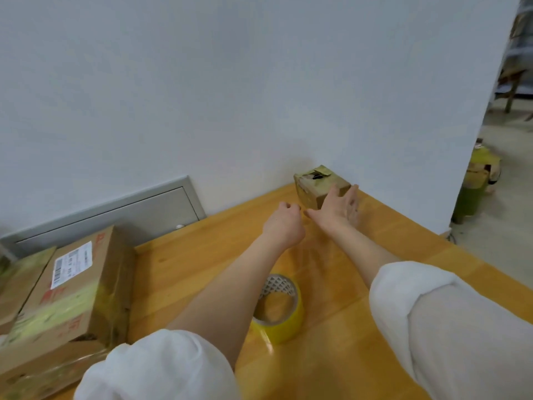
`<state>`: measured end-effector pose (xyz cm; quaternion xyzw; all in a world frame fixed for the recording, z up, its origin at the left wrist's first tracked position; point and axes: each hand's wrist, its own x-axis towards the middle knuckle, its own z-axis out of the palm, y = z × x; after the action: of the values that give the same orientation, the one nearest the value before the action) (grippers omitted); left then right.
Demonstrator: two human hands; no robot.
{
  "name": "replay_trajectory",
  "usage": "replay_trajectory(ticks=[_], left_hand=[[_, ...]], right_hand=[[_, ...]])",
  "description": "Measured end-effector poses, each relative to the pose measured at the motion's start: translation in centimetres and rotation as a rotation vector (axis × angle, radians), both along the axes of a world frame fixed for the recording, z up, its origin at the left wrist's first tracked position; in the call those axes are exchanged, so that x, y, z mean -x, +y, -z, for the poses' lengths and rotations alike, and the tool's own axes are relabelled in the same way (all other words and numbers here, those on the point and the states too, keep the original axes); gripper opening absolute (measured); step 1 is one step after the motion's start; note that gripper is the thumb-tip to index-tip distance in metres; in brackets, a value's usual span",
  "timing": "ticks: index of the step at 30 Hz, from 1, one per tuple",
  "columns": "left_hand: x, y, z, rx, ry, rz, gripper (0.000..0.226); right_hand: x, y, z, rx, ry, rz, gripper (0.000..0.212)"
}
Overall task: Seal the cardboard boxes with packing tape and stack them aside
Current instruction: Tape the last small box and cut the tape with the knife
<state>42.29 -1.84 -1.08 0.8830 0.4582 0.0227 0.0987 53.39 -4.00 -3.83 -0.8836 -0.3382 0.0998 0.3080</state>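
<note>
Your right hand [339, 210] lay open, fingers straight, against small box [320, 187] at far bench [184, 272] corner. Left hand [284, 223] curled beside it, nothing seen inside. Tape roll [281, 310] nearer front edge.

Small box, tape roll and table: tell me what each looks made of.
Small box: brown cardboard, matte, with crinkled yellowish tape patches on top.
Tape roll: glossy yellow plastic film, translucent by its sheen, on a cardboard-looking core printed with a pattern.
Table: wood, likely varnished; plank seams and grain show under a smooth orange-yellow finish.
</note>
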Motion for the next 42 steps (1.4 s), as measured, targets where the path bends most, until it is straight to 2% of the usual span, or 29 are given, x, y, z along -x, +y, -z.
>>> replay_trajectory(ticks=[4, 6, 9, 13, 16, 19, 24, 28, 31, 36, 39, 42], left_hand=[[0.4, 1.3, 0.8, 0.011, -0.010, -0.017, 0.053], [1.0, 1.8, 1.1, 0.024, -0.018, -0.022, 0.054], [2.3, 2.1, 1.2, 0.047, -0.027, -0.038, 0.054], [4.7, 1.5, 0.7, 0.045, -0.071, -0.078, 0.052], [7.6, 0.7, -0.7, -0.017, -0.168, -0.109, 0.048], [11.6, -0.3, -2.8, -0.167, -0.290, -0.134, 0.041], [19.4, -2.8, -6.5, -0.321, -0.532, -0.355, 0.041], [26.0, -5.5, -8.6, -0.324, -0.711, -0.531, 0.045], [30.6, -7.6, -8.8, -0.247, -0.720, -0.626, 0.044], [35.5, -11.4, -6.6, -0.117, -0.726, -0.669, 0.034], [37.9, -13.9, -4.7, -0.122, -0.746, -0.703, 0.034], [39.3, -15.2, -3.9, -0.214, -0.705, -0.717, 0.032]], right_hand=[[-0.6, 1.5, -0.1, -0.006, 0.006, 0.009, 0.103], [-0.6, 2.0, -0.1, -0.005, 0.006, 0.018, 0.091], [-0.5, 2.2, 0.0, -0.031, -0.024, 0.034, 0.061], [1.1, 1.6, -0.7, -0.029, -0.007, -0.012, 0.057], [3.5, 0.8, -1.4, -0.053, 0.023, -0.105, 0.060], [7.0, 0.1, -3.1, -0.159, 0.026, -0.216, 0.053], [14.5, -1.9, -6.6, -0.320, 0.042, -0.429, 0.049], [20.0, -4.7, -7.8, -0.382, 0.089, -0.633, 0.049], [23.5, -7.1, -8.0, -0.393, 0.128, -0.800, 0.047], [27.7, -9.5, -6.8, -0.325, 0.113, -1.029, 0.046], [29.7, -10.8, -5.5, -0.285, 0.099, -1.096, 0.049], [30.8, -11.9, -4.9, -0.288, 0.095, -1.116, 0.052]])
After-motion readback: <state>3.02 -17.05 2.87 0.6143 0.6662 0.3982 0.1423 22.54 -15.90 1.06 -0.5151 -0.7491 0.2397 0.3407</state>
